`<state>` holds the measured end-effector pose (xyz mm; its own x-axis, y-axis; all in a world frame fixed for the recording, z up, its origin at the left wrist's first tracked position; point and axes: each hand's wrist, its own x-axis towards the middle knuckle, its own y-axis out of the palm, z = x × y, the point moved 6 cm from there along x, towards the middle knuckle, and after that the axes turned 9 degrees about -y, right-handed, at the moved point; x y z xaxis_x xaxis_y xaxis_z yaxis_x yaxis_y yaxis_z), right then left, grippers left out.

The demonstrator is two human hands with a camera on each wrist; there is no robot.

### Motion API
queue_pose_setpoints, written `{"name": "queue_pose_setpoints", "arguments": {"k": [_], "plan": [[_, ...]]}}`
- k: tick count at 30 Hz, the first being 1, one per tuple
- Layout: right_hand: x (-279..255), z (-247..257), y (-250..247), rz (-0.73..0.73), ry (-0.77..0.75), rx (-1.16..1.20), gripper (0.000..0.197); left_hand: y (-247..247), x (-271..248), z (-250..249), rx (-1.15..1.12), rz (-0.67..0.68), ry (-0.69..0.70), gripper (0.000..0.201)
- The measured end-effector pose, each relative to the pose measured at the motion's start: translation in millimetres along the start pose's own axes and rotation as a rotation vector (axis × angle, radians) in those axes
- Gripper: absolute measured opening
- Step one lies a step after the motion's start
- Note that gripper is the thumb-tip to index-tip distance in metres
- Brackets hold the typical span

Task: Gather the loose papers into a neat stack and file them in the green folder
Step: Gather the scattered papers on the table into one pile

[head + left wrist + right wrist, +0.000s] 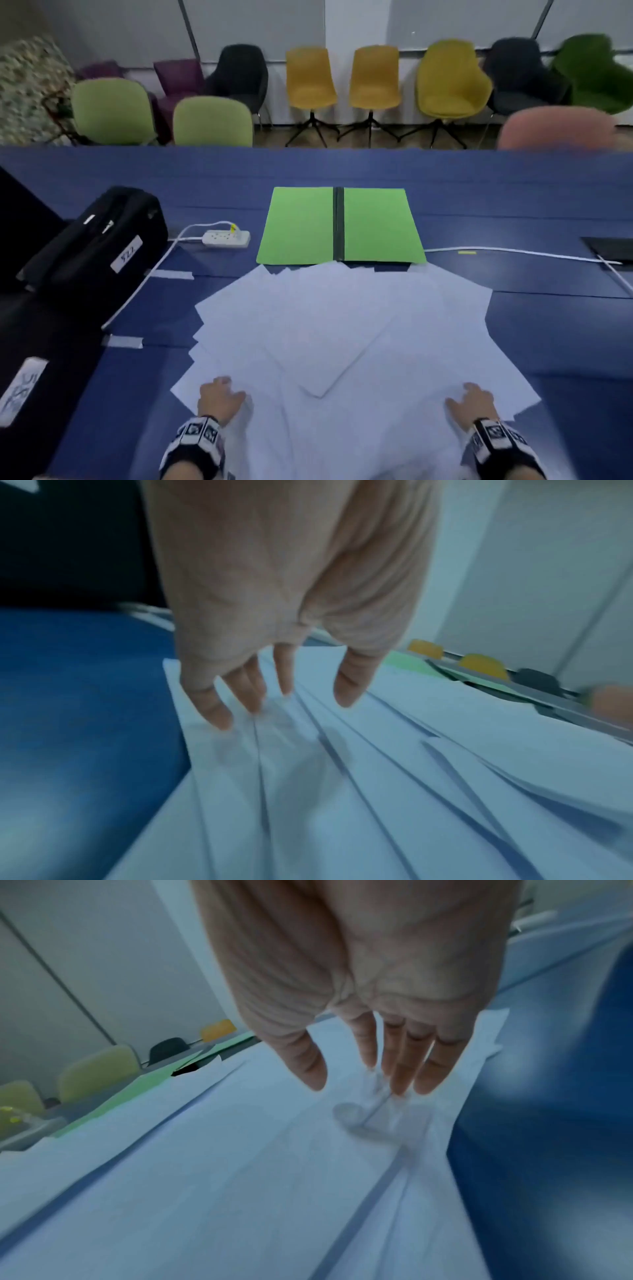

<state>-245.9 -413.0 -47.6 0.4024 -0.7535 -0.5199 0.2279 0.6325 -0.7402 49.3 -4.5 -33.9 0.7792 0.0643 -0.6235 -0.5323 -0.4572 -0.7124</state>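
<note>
Several loose white papers (329, 329) lie fanned out over the blue table (548, 329). Beyond them the green folder (342, 226) lies flat and spread wide, with a dark spine down its middle; the papers' far edges overlap its near edge. My left hand (221, 397) rests on the papers at the near left, fingers straight and spread, fingertips (221, 721) touching the sheets (342, 791). My right hand (471, 402) lies on the papers at the near right, its straight fingertips (399, 1088) on the paper (240, 1177). Neither hand holds anything.
A black bag (99, 246) stands at the left, with a white power strip (226, 238) and its cable beside it. A white cable (513, 253) runs right of the folder toward a dark device (609, 248). Chairs (310, 82) line the far wall.
</note>
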Motion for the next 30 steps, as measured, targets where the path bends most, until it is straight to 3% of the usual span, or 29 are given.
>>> {"name": "queue_pose_setpoints", "arguments": {"k": [2, 4, 6, 9, 12, 17, 20, 25, 28, 30], "plan": [[-11.8, 10.0, -3.5, -0.054, 0.098, 0.018, 0.062, -11.1, -4.5, 5.0, -0.097, -0.095, -0.163, 0.068], [-27.9, 5.3, 1.6, -0.070, 0.220, 0.029, 0.061, -6.5, -10.4, 13.2, -0.234, -0.085, -0.261, 0.072], [-37.6, 5.8, 3.6, -0.097, 0.305, 0.067, 0.060, -2.1, -6.5, 10.6, -0.399, -0.039, -0.278, 0.074], [-38.1, 9.1, 14.2, -0.143, 0.296, 0.170, 0.065, 1.9, -3.0, -0.2, -0.563, -0.002, -0.258, 0.080], [-31.8, 17.6, 21.7, -0.167, 0.210, 0.335, 0.064, 4.6, -3.2, -11.3, -0.586, 0.032, -0.245, 0.083], [-30.4, 32.8, 44.5, -0.104, 0.117, 0.442, 0.035, 10.2, 0.8, -30.7, -0.474, 0.089, -0.169, 0.076], [-35.2, 52.0, 54.5, -0.115, 0.000, 0.420, 0.020, 9.1, 6.9, -35.8, -0.445, 0.076, -0.138, 0.056], [-34.6, 57.2, 33.8, -0.261, -0.036, 0.470, 0.033, -12.7, 26.1, -26.1, -0.327, 0.055, -0.098, 0.011], [-28.7, 52.3, 23.1, -0.309, 0.013, 0.585, 0.015, -21.6, 39.2, -18.3, -0.266, 0.084, -0.102, 0.027], [-17.7, 43.8, 30.7, -0.296, 0.113, 0.699, 0.040, -19.2, 44.8, -17.1, -0.241, 0.163, -0.125, 0.019]]}}
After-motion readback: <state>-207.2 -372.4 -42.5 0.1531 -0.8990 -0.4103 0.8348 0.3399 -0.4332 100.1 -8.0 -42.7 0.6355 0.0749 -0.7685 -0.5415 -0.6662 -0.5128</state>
